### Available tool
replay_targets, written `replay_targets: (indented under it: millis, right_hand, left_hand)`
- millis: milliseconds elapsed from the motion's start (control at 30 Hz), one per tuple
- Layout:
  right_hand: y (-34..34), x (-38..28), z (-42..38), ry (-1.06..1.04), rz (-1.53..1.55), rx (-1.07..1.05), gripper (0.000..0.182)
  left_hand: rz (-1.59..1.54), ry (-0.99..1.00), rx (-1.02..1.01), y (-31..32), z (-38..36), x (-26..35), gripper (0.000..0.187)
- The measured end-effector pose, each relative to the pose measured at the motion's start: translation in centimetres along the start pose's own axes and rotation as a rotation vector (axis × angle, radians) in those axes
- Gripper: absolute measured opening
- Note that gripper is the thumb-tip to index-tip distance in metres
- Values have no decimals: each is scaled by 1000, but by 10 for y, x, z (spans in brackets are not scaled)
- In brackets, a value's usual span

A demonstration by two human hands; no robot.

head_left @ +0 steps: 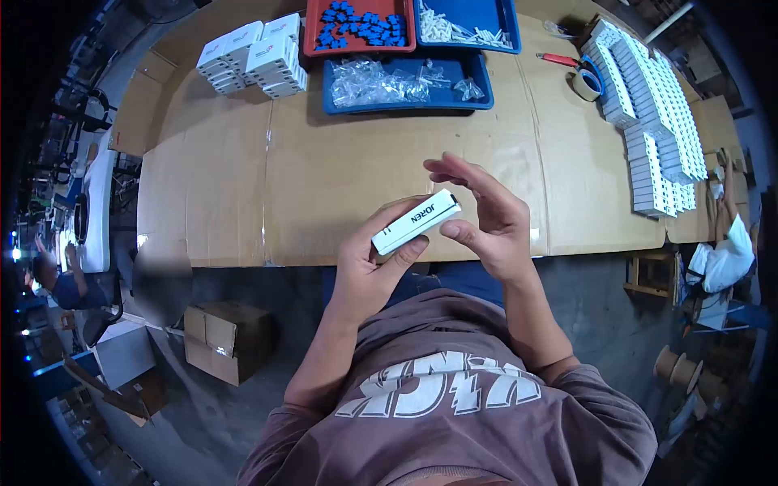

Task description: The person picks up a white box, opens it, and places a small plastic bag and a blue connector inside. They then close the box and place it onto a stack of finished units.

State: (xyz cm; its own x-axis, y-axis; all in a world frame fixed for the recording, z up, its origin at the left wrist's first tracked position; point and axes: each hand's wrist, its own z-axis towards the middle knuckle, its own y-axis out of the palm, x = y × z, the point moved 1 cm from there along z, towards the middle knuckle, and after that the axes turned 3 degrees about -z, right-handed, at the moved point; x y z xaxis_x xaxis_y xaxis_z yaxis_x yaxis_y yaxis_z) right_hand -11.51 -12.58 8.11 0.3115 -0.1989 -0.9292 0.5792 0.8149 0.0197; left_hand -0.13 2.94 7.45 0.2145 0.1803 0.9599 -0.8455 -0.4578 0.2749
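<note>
A small white box (416,223) printed "JOREN" is tilted in front of me over the near edge of the table. My left hand (369,259) grips it, thumb along the near side and fingers behind. My right hand (490,215) is beside the box's right end, fingers spread and curved, with the thumb close to the box's corner. Nothing shows between the right fingers. Beyond both hands lies the cardboard-covered tabletop (348,178).
A blue tray (328,97) of clear plastic bags stands at the back. Behind it are a red tray (310,32) of blue parts and another blue tray (512,40) of white pieces. White boxes are stacked left (275,57) and right (648,105), near a tape roll (585,84).
</note>
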Motion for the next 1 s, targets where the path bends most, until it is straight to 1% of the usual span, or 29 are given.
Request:
replay_targets:
  millis: [67, 100, 133, 167, 233, 267, 333, 367, 467, 500, 600, 633, 667, 733, 767, 833, 867, 900, 1000]
  right_hand:
    - [-7, -1, -3, -30, -134, -109, 59]
    - [-5, 0, -3, -32, -109, -95, 47]
    - [-5, 0, -5, -33, -147, -94, 42]
    - [-6, 1, -6, -38, -184, -94, 37]
    - [-3, 1, -6, -49, -211, -68, 24]
    - [-4, 0, -7, -47, -179, -80, 25]
    - [-5, -4, -6, -43, -114, -104, 27]
    - [-8, -7, -7, -3, -47, -121, 27]
    - [-13, -14, 1, -184, -21, -157, 29]
    - [-20, -12, 4, -198, -47, -263, 32]
    - [-21, -1, 8, -257, -96, -286, 38]
    - [-15, 1, 4, -183, -85, -139, 49]
    - [-15, -4, 2, -104, -139, -8, 61]
    - [-12, 5, -3, 213, 109, 197, 78]
    - [-9, 8, -7, 255, 59, 166, 81]
    - [-1, 11, -18, 352, -39, 119, 87]
    - [7, 10, -23, 329, -85, 119, 94]
    - [13, 10, -24, 315, -84, 141, 96]
    - [5, 18, -26, 261, -93, 169, 100]
  left_hand:
    - [-13, 1, 1, 1, -2, -2, 38]
    - [-9, -11, -3, 1, -3, -3, 38]
    - [-4, -22, -8, 1, -4, -4, 37]
    - [114, 15, 41, 2, -5, -5, 33]
    - [103, -13, 34, 1, -6, -7, 34]
    - [97, -27, 31, 0, -7, -7, 35]
    - [75, 212, -132, -12, 7, -11, 46]
    - [64, 329, -212, -16, 11, -13, 53]
    - [-640, -95, -68, -13, 7, -19, 69]
    - [-728, -235, -79, -16, 4, -26, 69]
    - [-759, -387, -32, -20, 1, -39, 57]
    - [-861, -285, -39, -20, 4, -41, 44]
    - [-693, -193, 66, -18, 6, -41, 42]
    - [-358, -16, 269, -2, 13, -31, 38]
    - [-310, 31, 343, 0, 15, -33, 39]
    - [38, 155, 330, 9, 13, -41, 42]
    - [209, 216, 317, 13, 12, -45, 43]
    - [256, 273, 218, 18, 11, -47, 50]
    - [203, 366, 102, 25, 14, -64, 55]
